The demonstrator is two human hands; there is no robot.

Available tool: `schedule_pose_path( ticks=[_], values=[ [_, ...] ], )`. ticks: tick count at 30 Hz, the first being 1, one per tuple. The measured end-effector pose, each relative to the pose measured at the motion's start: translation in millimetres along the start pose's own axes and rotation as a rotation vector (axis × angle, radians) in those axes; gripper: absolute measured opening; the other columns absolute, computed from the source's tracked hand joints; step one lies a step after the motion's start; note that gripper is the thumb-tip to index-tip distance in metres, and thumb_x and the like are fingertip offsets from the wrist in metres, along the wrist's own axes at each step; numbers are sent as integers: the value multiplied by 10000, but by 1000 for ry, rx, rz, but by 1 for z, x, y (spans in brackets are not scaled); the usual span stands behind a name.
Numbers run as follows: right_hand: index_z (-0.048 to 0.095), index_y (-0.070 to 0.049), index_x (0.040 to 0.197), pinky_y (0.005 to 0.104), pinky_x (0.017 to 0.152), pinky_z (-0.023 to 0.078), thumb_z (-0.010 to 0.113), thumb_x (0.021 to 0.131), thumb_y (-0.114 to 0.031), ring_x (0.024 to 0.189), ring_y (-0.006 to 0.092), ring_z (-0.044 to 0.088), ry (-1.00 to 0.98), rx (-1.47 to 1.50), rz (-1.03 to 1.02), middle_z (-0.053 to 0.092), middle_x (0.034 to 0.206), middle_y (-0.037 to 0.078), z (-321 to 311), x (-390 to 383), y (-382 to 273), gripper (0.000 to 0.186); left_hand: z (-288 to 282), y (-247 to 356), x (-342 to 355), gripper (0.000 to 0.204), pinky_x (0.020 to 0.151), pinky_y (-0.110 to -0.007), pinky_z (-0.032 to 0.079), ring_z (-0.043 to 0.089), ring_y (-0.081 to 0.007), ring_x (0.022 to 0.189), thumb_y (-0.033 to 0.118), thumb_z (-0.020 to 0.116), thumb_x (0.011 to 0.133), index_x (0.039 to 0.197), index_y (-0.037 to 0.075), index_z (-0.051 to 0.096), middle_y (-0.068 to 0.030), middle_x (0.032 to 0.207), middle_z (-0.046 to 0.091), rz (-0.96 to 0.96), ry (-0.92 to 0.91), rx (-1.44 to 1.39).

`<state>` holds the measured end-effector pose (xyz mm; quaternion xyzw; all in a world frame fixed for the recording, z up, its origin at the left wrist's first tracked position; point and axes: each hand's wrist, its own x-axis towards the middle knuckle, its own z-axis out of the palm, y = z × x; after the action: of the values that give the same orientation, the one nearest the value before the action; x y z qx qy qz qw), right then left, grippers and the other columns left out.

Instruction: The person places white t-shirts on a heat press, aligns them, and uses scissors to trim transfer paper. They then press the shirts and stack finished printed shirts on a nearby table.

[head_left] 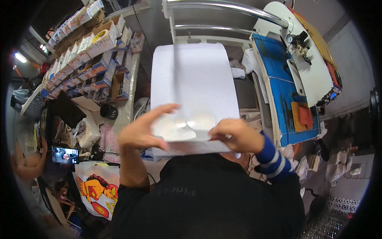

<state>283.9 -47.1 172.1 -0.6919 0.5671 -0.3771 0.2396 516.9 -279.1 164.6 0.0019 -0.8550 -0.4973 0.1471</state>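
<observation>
A white cloth covers a long, rounded board in front of me. Over its near end is a clear, shiny film sheet, blurred and marked by bright glare. My right hand pinches the sheet near its right-hand edge, fingertips pressed together. At the left of the sheet my left hand is open, thumb and fingers spread wide apart. Whether the left fingers touch the film I cannot tell.
On the right stands a white machine with a gauge, beside a blue platen. Metal bars cross beyond the board. Cardboard boxes fill the left shelf. A black mug and a lit phone are also left.
</observation>
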Motion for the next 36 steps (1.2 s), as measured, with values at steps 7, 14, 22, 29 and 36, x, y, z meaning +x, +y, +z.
schedule_pose_path(
  ticks=[7, 14, 22, 29, 36],
  values=[
    [689, -28, 1116, 430, 790, 524, 789, 827, -87, 877, 356, 638, 680, -896, -282, 681, 972, 148, -112, 51, -48, 311, 12, -37, 93, 217, 754, -276, 546, 687, -115, 841, 147, 766, 912, 1044, -21, 731, -50, 945, 741, -631, 193, -311],
    [685, -3, 1014, 434, 887, 524, 741, 852, -114, 1018, 371, 630, 633, -541, 90, 662, 1065, 188, -30, 14, 87, 203, -12, -222, 116, 258, 786, -325, 553, 693, -169, 860, 147, 723, 936, 1116, -37, 704, -75, 984, 738, -649, 421, -412],
    [636, -50, 1287, 599, 1181, 259, 708, 884, -316, 1370, 407, 444, 216, -662, 358, 552, 1389, 194, 75, -17, 181, 488, -8, -245, 122, 382, 729, -340, 541, 679, -171, 815, 291, 739, 918, 1125, -29, 707, -96, 967, 736, -833, 461, -22],
    [657, -47, 1241, 571, 1153, 297, 708, 876, -279, 1344, 412, 462, 273, -739, 289, 556, 1374, 190, 61, -6, 192, 436, 33, -193, 10, 166, 913, -455, 500, 645, -369, 971, 43, 684, 850, 1015, 23, 680, -164, 1070, 678, -173, 540, 672],
    [672, -41, 1134, 545, 1047, 361, 712, 848, -262, 1195, 358, 530, 335, -688, 343, 605, 1212, 159, 74, -51, 160, 364, 97, -144, -47, 330, 1148, -620, 290, 526, -353, 1276, 168, 736, 840, 1152, 66, 699, -119, 1230, 638, -243, 331, 757]
  ],
)
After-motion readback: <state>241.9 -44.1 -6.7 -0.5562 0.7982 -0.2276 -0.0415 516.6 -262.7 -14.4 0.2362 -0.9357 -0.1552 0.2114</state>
